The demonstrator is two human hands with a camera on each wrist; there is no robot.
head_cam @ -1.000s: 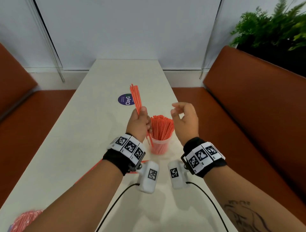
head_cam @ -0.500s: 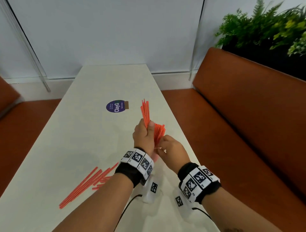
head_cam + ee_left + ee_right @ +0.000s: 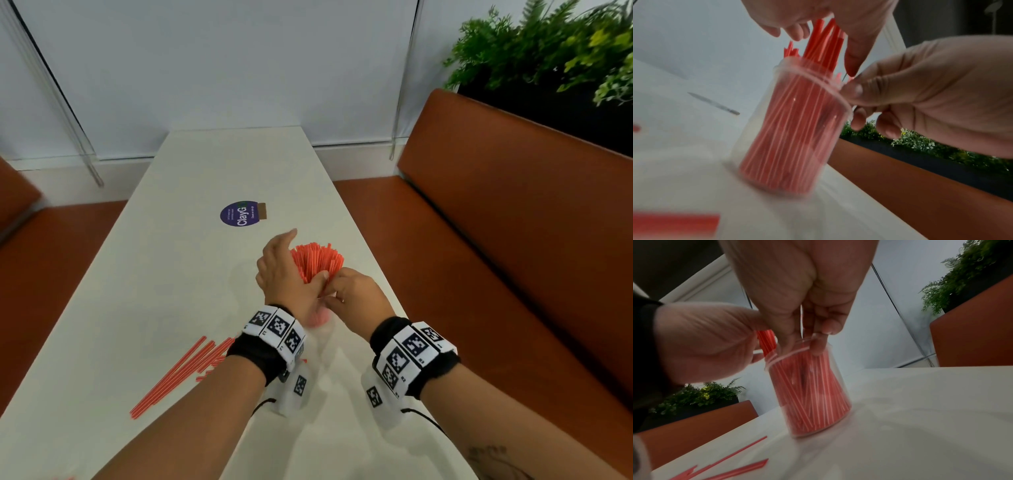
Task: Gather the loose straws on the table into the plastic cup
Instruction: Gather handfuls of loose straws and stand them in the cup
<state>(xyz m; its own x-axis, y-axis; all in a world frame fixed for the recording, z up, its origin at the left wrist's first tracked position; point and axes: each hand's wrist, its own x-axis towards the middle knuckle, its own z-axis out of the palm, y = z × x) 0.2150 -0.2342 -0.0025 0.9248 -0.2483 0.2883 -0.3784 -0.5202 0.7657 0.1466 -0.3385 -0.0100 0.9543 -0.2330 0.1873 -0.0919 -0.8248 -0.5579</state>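
Left hand [image 3: 286,274], grip now apart, has released its bundle into the cup [image 3: 795,133]. Right hand [image 3: 356,296] pinches the rim; more straws [image 3: 178,377] remain near the counter's [image 3: 212,164] left edge.

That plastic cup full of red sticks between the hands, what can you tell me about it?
The plastic cup is clear, thin-walled and round with a rolled rim, standing on the white table near its right edge. It looks blurred, so any tilt is hard to judge. Red-and-white striped straws pack it and fan out above the rim. The right hand pinches its rim; the left hand rests against the straws.
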